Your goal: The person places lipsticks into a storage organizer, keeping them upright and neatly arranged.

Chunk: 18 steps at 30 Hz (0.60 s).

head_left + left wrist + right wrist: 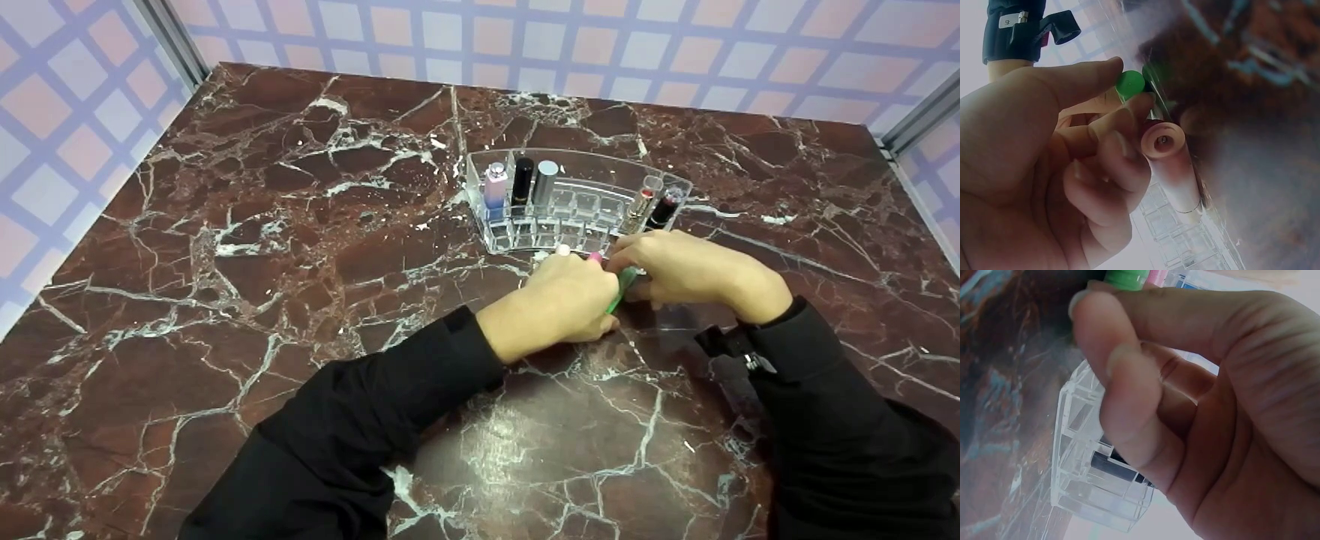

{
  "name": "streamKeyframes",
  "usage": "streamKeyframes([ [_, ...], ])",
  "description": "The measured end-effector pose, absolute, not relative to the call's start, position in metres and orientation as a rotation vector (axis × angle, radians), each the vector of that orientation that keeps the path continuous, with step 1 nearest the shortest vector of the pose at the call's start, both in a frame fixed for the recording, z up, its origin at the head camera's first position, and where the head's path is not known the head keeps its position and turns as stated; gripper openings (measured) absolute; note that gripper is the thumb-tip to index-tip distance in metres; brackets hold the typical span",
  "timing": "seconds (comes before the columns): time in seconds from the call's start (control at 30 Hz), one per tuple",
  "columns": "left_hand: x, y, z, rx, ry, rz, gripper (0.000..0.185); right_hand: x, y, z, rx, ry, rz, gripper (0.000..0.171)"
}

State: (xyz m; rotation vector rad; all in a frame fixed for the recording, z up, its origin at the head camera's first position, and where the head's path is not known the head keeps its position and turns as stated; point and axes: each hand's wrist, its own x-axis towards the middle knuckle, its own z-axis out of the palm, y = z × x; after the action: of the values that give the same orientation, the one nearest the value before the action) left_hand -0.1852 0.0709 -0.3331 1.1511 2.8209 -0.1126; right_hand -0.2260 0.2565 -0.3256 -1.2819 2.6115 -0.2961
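Observation:
A green lipstick tube (621, 291) lies between the two hands, just in front of the clear organiser. My left hand (568, 296) pinches it; the left wrist view shows the tube's round green end (1130, 83) between thumb and forefinger. From the other side my right hand (679, 270) grips the same tube with curled fingers, and its green side (1127, 278) shows past the thumb in the right wrist view. Beside the left fingers is a pale pink tube (1171, 163) with a hollow round end, mostly hidden by that hand in the head view.
The curved clear lipstick organiser (574, 180) stands behind the hands on a dark red marbled table (300, 300). Along its left are a pink-and-blue tube (495, 191), a black tube (523, 180) and a silver tube (546, 182). At its right stand a gold lipstick (639, 208) and a black lipstick (664, 208).

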Motion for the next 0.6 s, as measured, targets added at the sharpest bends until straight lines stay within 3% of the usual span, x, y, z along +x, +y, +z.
streamKeyframes([
  [0.6,-0.1857,0.0690,-0.3329,1.154,2.843,-0.099,0.021,-0.2251,0.2584,-0.3209,-1.120,2.518,-0.362,0.026],
])
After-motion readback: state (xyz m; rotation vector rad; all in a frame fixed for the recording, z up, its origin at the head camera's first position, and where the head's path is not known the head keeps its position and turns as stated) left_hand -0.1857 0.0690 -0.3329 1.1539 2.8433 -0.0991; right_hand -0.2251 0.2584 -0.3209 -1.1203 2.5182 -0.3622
